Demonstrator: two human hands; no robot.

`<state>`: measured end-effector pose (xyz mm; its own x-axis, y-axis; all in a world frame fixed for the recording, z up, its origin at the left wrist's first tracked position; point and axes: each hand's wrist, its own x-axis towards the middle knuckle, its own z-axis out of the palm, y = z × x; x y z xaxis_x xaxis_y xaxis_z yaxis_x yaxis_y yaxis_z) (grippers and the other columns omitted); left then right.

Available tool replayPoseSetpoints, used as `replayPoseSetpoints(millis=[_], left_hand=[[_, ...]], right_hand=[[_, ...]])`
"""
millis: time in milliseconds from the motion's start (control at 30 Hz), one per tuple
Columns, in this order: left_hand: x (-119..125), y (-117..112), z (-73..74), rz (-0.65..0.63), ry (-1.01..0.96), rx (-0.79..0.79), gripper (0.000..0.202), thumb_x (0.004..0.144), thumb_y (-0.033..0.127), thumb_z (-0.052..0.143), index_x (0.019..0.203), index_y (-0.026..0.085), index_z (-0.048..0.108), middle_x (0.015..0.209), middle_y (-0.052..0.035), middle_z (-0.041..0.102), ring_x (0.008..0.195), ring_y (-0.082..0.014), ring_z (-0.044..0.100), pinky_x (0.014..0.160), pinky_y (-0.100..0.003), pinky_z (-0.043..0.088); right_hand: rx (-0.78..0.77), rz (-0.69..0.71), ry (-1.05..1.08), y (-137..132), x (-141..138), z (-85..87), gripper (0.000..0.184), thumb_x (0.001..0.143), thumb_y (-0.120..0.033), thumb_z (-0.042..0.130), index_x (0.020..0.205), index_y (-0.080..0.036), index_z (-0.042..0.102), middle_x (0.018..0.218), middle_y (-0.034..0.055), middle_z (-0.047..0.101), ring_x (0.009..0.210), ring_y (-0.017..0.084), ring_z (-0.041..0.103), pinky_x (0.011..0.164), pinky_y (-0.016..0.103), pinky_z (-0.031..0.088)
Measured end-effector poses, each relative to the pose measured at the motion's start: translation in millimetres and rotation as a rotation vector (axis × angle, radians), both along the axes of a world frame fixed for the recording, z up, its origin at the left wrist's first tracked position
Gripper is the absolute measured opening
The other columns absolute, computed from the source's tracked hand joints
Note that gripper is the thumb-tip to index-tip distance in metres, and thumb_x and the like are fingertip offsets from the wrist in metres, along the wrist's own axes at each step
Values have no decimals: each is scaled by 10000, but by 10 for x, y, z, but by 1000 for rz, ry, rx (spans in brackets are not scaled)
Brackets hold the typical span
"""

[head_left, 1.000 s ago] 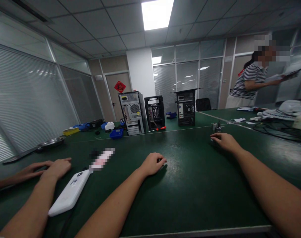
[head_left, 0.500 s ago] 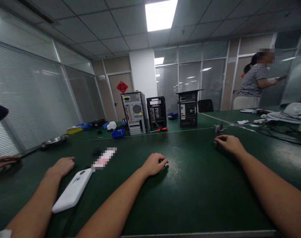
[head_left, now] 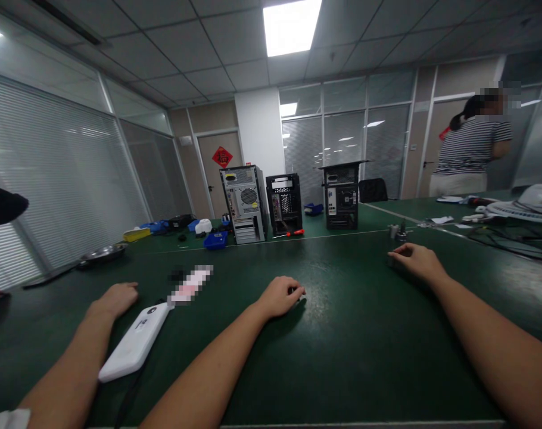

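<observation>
My left hand (head_left: 282, 296) rests on the green table (head_left: 342, 357) with its fingers curled together. What they hold, if anything, is too small and dark to name. Further right, my right hand (head_left: 416, 262) touches the tabletop in a pinch, thumb and forefinger close together. Whatever sits between those fingertips cannot be made out. Just beyond them stand small metal parts (head_left: 401, 236), apart from the hand.
A co-worker's hand (head_left: 119, 298) lies left of a white device (head_left: 137, 342) with a cable. Computer cases (head_left: 244, 205) stand at the back, a red screwdriver (head_left: 296, 233) before them. A blue tray (head_left: 216, 241) is nearby; cables (head_left: 498, 238) lie right.
Both my hands keep nearly the same pose. The person in the striped shirt has moved right and turned away. At the far left, another person's hand has drawn back toward the edge.
</observation>
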<state>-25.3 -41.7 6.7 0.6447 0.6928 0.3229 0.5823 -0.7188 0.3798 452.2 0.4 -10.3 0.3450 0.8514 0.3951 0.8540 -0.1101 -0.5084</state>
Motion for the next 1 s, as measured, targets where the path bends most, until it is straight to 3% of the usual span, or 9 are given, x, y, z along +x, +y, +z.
replayPoseSetpoints(millis=[233,467,800,1000], left_hand=[[1,-6,8,11,14,2,359,984,381,495,895,168,769,875,-53,731,823,-172,624,756,-255,428],[-10,6,-3,11,16,-2,354,981,379,501,884,165,766,853,-52,721,808,-166,618,749,-249,424],[-8,7,-16,-1,2,8,353,986,368,493,883,166,765,867,-52,726,818,-166,624,764,-250,429],[5,-7,-3,21,15,-6,354,982,376,491,910,174,774,867,-53,729,818,-169,621,763,-252,434]], right_hand=[[74,38,-20,-15,-15,-9,362,813,-492,625,1009,-210,739,998,104,754,917,271,672,771,355,464],[64,33,-54,-9,-12,-2,437,871,-544,543,1069,-214,749,1024,110,757,932,284,678,778,367,466],[52,18,-146,-39,-68,72,419,895,-463,528,1159,-224,748,1103,104,751,998,313,674,823,386,491],[92,102,-195,10,-41,33,390,896,-437,537,1134,-221,758,1177,90,718,1052,293,652,911,392,483]])
